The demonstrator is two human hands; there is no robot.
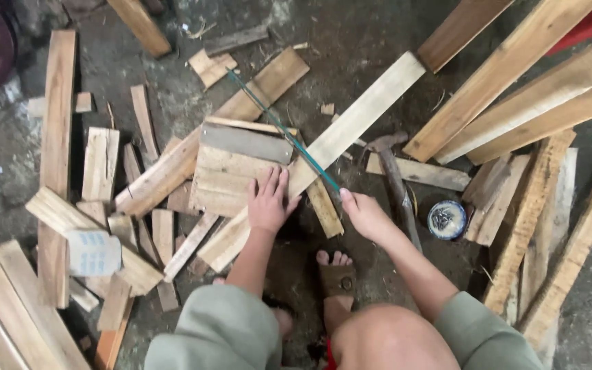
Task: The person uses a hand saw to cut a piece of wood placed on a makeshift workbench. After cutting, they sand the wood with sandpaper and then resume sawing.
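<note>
The floor point(371, 34) under me is dark, dirty concrete strewn with offcuts and boards. My left hand point(267, 202) lies flat, fingers spread and grasping nothing, pressing on the long pale plank point(351, 127) that runs diagonally from lower left to upper right. Its fingertips reach a small nailed panel of slats point(231, 168) lying just beside the plank. My right hand point(363, 214) is clenched on the near end of one thin green saw blade point(282, 130), which crosses the plank at an angle and stretches away up-left; I think it is a bare hacksaw blade, though the view is too coarse to be sure. One hammer point(395, 178) lies just right of that hand. One small round blue tin point(447, 219) sits beside it, holding what look like nails. Four long boards point(515, 75) lean in from the upper right. My one sandalled foot point(337, 274) rests below the plank.
</note>
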